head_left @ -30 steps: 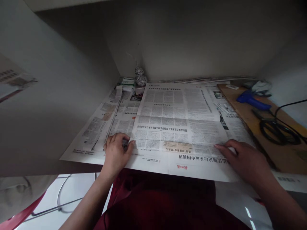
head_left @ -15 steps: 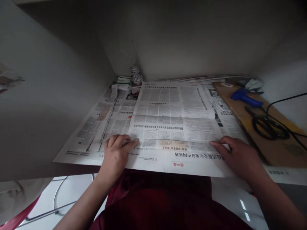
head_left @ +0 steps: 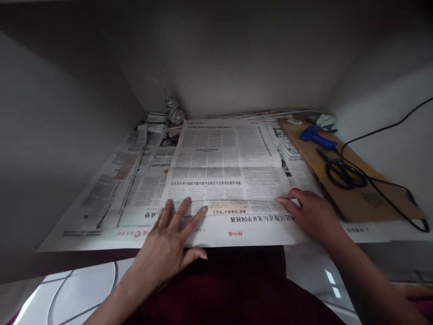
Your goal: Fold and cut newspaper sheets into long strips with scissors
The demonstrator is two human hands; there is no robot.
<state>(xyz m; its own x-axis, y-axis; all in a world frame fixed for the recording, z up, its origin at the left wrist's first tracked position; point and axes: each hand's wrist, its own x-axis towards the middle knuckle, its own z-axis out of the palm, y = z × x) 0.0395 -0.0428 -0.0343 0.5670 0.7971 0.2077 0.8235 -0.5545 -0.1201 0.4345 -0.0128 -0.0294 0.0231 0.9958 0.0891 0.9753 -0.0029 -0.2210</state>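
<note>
A newspaper sheet [head_left: 223,158] lies in the middle of the tabletop, with a crosswise crease and a narrow folded strip along its near edge. My left hand [head_left: 172,234] is open, its fingers spread over the near left part of that strip and its thumb stretched out past the table's front edge. At the strip's right end my right hand [head_left: 309,214] is closed, thumb and forefinger pinching the sheet's edge. More newspaper [head_left: 81,241] covers the table underneath.
On the right a cardboard piece [head_left: 365,203] bears a blue glue gun [head_left: 318,136], black-handled scissors [head_left: 341,174] and a black cable [head_left: 385,128]. Newspaper strips [head_left: 125,180] lie left. Rolled paper balls [head_left: 175,113] stand by the back wall. Thin white sticks [head_left: 286,150] lie right of the sheet.
My left hand has moved right and opened from a curled grip into spread fingers on the fold. My right hand keeps its pinch. The view has shifted slightly to the right.
</note>
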